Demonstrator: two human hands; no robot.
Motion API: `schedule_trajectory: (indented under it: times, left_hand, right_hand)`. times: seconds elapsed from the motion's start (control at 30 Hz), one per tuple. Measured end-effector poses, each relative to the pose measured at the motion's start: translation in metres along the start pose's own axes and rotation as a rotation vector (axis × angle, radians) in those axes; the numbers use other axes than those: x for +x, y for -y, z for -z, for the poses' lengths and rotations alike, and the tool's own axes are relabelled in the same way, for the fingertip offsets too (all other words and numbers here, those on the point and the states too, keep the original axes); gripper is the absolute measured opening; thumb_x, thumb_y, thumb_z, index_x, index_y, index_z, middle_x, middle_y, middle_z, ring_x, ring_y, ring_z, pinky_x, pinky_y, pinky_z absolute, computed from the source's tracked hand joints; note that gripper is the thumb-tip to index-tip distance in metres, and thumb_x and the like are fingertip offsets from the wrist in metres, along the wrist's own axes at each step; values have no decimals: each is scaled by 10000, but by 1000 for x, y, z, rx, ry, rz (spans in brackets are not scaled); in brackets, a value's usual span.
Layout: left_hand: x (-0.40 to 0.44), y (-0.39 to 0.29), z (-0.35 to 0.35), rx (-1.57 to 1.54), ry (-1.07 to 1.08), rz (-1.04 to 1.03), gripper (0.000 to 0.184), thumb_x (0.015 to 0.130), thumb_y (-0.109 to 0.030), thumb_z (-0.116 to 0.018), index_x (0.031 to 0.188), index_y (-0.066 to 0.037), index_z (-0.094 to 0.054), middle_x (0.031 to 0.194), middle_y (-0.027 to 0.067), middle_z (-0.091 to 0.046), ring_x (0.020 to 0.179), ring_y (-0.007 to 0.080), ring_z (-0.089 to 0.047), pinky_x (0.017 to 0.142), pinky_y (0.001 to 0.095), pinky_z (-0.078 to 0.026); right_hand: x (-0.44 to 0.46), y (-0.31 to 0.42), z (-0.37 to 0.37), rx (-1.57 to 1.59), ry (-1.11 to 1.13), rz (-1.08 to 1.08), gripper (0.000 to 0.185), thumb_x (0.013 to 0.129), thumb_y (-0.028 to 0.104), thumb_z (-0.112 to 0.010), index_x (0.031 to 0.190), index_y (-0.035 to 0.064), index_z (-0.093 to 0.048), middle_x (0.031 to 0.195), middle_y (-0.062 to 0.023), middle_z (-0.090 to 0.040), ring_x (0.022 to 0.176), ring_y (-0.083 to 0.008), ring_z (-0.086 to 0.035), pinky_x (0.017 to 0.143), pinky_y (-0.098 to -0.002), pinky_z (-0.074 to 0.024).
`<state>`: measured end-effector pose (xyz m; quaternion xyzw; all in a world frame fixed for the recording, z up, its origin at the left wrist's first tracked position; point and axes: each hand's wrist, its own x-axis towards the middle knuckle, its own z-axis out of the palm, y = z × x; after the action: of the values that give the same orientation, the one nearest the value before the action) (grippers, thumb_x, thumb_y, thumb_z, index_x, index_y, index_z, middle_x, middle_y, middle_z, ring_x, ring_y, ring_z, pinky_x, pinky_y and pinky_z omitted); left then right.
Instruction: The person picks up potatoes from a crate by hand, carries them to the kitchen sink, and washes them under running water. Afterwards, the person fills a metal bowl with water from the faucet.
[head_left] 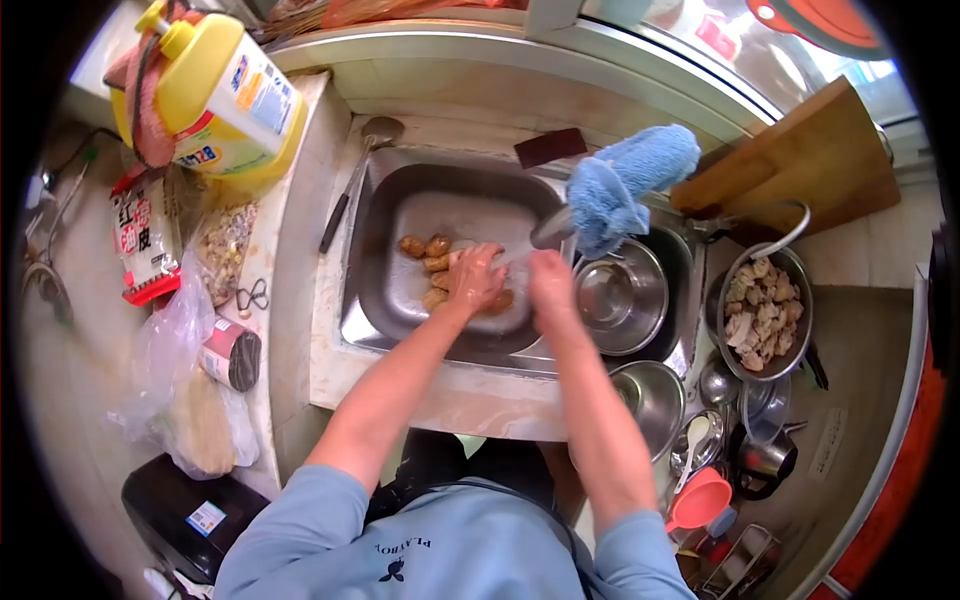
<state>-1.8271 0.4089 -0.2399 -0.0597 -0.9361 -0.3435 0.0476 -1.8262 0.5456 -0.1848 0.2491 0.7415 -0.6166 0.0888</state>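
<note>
Yellow jug (250,105) stood at far left on the surface, red-and-white packet (148,235) and a can (232,354) nearer the person. A long-handled utensil (342,205) leaned beside the sink basin (470,212). Brown potato-like lumps (437,263) lay clustered on the basin floor, some partly under the left hand. Left hand (477,280) was over them, palm down, fingers somewhat spread. Right hand (548,280) was just beside it, near the metal spout (550,231); fingers blurred, couldn't tell whether it gripped anything. Blue cloth (630,185) was draped above the spout. Right of that, metal bowl (622,300) sat in the second basin; wooden board (800,165) leaned behind, and a pot (808,300) held pale chopped pieces (765,315).
</note>
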Motion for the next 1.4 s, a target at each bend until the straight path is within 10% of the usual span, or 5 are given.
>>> schedule_trajectory:
  times: [0.2, 0.3, 0.67, 1.23, 1.4]
  left_hand:
    - [-16, 48, -18, 107, 560, 146, 331, 731, -215, -639, 1051, -130, -618, 1058, 73, -620, 997, 276, -556, 939, 436, -351]
    - [-38, 48, -45, 387, 392, -585, 560, 698, -283, -695, 1219, -199, -510, 1122, 6, -585, 1041, 235, -546, 960, 487, -324]
    - [4, 18, -30, -713, 211, 680, 363, 823, -332, -585, 1080, -77, -610, 955, 117, -647, 928, 218, -619, 807, 324, -473]
    - [-19, 15, -32, -636, -166, 126, 280, 894, -262, -477, 909, -16, -610, 838, 183, -618, 793, 342, -594, 715, 399, -454]
    - [3, 30, -43, -1436, 8, 940, 254, 905, -258, -486, 977, -44, -603, 868, 77, -632, 783, 181, -608, 683, 298, -485]
  right_hand:
    - [13, 35, 79, -385, -156, 100, 231, 825, 195, -563, 814, -25, -633, 688, -67, -623, 656, -151, -573, 628, -298, -449]
    - [18, 16, 84, -547, -114, 126, 215, 826, 167, -575, 852, -36, -642, 716, -62, -637, 662, -138, -591, 617, -275, -452]
    - [27, -39, -41, 69, 155, -352, 236, 864, 258, -526, 968, 54, -584, 801, -34, -571, 739, -142, -563, 635, -290, -465]
    - [37, -101, -68, 136, 139, -125, 333, 924, 386, -417, 845, 102, -571, 717, -34, -556, 626, -158, -539, 509, -323, -407]
    - [12, -39, -67, -83, 97, -106, 435, 906, 457, -436, 1026, 72, -599, 982, -105, -598, 856, -212, -594, 710, -373, -484]
